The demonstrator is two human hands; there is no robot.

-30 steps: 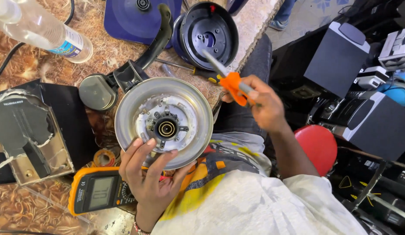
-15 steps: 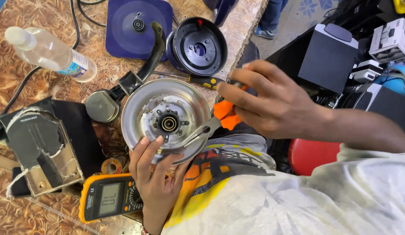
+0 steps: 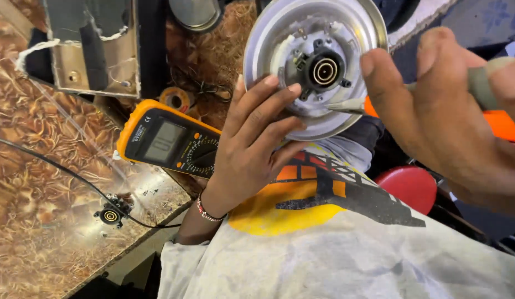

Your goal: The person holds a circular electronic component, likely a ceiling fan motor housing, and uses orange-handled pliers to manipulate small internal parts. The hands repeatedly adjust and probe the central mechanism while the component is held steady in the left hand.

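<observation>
My left hand (image 3: 252, 138) grips the lower rim of a round silver metal plate (image 3: 268, 39), its underside facing me, with a black ringed socket (image 3: 325, 71) at its centre. My right hand (image 3: 451, 116) is closed around a screwdriver (image 3: 479, 86) with an orange and grey handle. The screwdriver's metal tip (image 3: 343, 106) rests on the plate just below the socket. I hold the plate over my lap, above my white shirt with a yellow and black print.
A yellow multimeter (image 3: 169, 141) lies at the edge of the brown patterned table (image 3: 41, 182). A small black round part on a black cable (image 3: 110, 215) lies near the table's front edge. A metal housing (image 3: 97, 50) sits at the back left. A red stool (image 3: 409, 185) stands below right.
The view has moved much closer to the plate. My right hand has brought the screwdriver from the plate's lower rim up beside the central socket. My left hand still holds the plate.
</observation>
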